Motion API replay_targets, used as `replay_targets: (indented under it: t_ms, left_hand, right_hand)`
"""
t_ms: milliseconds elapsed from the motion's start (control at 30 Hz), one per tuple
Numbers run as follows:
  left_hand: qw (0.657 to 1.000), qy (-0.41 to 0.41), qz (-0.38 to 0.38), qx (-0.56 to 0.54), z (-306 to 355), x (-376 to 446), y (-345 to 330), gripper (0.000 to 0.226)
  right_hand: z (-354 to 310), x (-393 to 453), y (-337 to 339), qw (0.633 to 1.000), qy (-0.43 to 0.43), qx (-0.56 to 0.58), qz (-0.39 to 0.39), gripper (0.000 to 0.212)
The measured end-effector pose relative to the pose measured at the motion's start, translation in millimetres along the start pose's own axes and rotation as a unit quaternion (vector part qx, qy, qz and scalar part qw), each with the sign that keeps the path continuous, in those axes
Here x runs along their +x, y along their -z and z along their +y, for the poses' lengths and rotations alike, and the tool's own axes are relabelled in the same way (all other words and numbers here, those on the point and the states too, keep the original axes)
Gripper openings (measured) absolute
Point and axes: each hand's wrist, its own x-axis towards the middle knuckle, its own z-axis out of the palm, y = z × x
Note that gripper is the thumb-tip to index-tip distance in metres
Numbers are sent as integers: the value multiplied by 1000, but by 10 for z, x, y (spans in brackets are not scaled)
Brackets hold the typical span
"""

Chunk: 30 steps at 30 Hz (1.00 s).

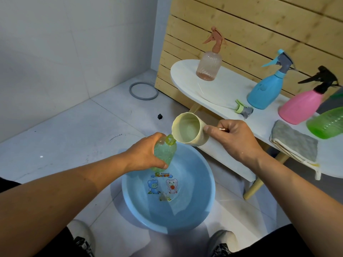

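Above the basin [196, 206], left hand [146, 151] grips the green bottle [164, 153], mouth just under the cup [187, 130] right hand [235, 138] holds tipped.

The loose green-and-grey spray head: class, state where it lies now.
In the head view the spray head lies on the white table, right of centre, just in front of the blue spray bottle and beyond the right hand.

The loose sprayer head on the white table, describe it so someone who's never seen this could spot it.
Find the white table against the wooden slat wall, then the blue spray bottle standing on it. The sprayer head lies just left of that bottle's base, near the table's front edge. It alone has no bottle: a grey pump with a pale green trigger.
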Motion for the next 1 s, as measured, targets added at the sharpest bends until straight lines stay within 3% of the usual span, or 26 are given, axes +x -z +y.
replay_targets:
  t_ms: [1000]
  left_hand:
    - [1000, -1, -3, 14, -10, -3, -33, 89]
  right_hand:
    - [-23, -12, -19, 999, 23, -47, 2, 50]
